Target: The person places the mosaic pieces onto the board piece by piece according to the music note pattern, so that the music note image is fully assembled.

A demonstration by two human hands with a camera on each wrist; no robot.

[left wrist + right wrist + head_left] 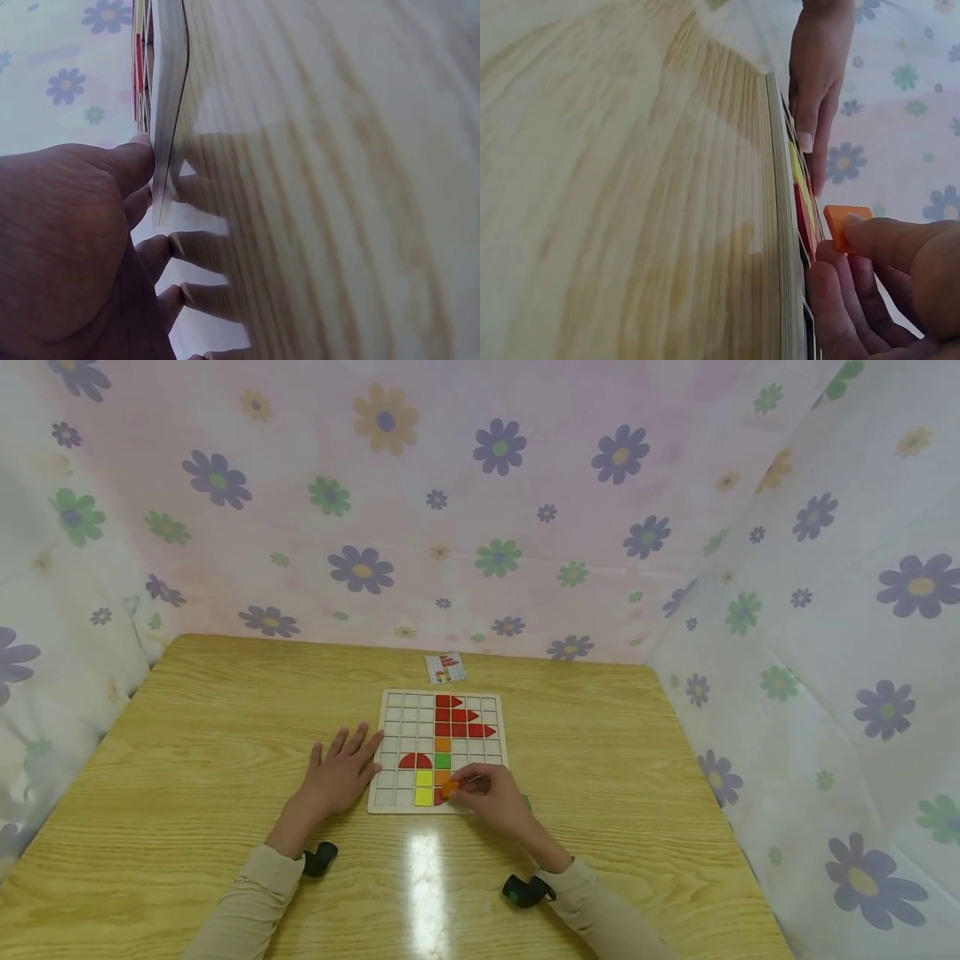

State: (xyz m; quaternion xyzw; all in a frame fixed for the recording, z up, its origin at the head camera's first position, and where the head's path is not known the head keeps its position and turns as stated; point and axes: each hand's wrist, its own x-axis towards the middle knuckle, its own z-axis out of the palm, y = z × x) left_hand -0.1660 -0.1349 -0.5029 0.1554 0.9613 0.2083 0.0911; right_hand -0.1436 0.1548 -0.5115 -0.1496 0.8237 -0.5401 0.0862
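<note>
A white grid board point(395, 752) lies on the wooden table point(187, 760), with red, orange, green and yellow tiles in its cells. My left hand point(343, 768) rests flat on the table, fingers spread, with fingertips point(142, 161) against the board's left edge point(169, 97). My right hand point(483, 793) pinches a small orange tile point(448, 789) between thumb and fingers just above the board's bottom row. In the right wrist view the orange tile point(841, 223) stands slightly off the board point(780, 195), with the left hand's fingers point(814, 112) beyond.
A small pattern card point(446, 668) lies behind the board near the table's far edge. A green piece point(527, 802) peeks out beside my right hand. Flowered cloth walls point(480, 510) close in the table at the back and both sides.
</note>
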